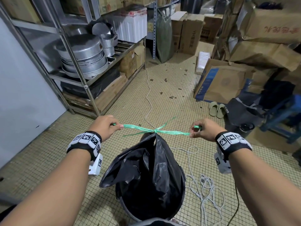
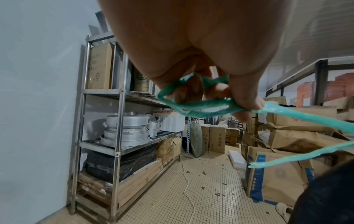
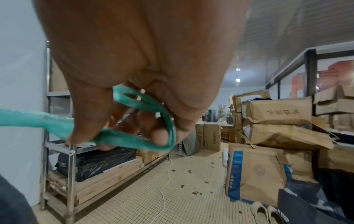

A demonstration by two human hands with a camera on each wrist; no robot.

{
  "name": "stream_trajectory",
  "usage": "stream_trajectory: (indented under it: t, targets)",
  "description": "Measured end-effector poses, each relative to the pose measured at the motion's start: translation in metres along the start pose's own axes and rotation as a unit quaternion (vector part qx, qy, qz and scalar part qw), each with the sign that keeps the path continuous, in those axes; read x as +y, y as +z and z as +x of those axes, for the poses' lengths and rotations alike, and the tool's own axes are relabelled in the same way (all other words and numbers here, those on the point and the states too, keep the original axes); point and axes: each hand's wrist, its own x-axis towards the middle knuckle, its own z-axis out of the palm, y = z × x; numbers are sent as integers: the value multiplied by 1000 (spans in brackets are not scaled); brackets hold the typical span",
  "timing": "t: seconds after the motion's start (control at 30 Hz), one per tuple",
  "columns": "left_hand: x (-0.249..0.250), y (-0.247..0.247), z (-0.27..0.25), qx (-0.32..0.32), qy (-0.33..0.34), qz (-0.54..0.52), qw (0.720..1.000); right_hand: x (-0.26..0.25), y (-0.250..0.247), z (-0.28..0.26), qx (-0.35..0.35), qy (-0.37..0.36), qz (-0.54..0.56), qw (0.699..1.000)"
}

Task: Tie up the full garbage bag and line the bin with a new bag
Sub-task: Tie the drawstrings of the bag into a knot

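Garbage bag, black and gathered to a peak at its neck, stands in the bin on the tiled floor right in front of the person. A green plastic string is knotted round that neck, and each end is pulled out sideways from the bag. The left hand has its fingers curled round one end, with a turn of string looped about them in the left wrist view; the right hand grips the other end the same way, so both grips are closed on the string.

The thin string looks easy to snap or stretch if the pull turns into a jerk, and a break at the knot would let the neck fall open. An uneven pull, one hand harder than the other, could drag the bag over and tip the bin, which appears light. The loops round the fingers may bite or slip off if the plastic slides. A knot cinched too near the top edge of the bag could slide off the gathered film altogether.

No raised surface carries the bag; it rests on the floor of small beige tiles, several missing. Left of the bag stands a steel shelf rack with stacked metal pans. Beyond and right of the bag are piled cardboard boxes and a pair of slippers. A white cable lies coiled just right of the bag.
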Motion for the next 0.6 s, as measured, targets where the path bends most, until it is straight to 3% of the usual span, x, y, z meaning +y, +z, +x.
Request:
stream_trajectory:
  t: [0.13, 0.37, 0.5, 0.6]
  targets:
    - [3, -1, 3, -34, 5, 31, 999, -17, 8, 4, -27, 4, -111, 993]
    - [4, 8, 1, -43, 8, 143, 989, -69, 34, 7, -88, 6, -314, 945]
    - [5, 9, 1, -67, -4, 202, 977, -97, 51, 10, -47, -56, -159, 985]
    - [7, 10, -1, -107, -25, 196, 974, -105, 58, 11, 5, -80, -116, 990]
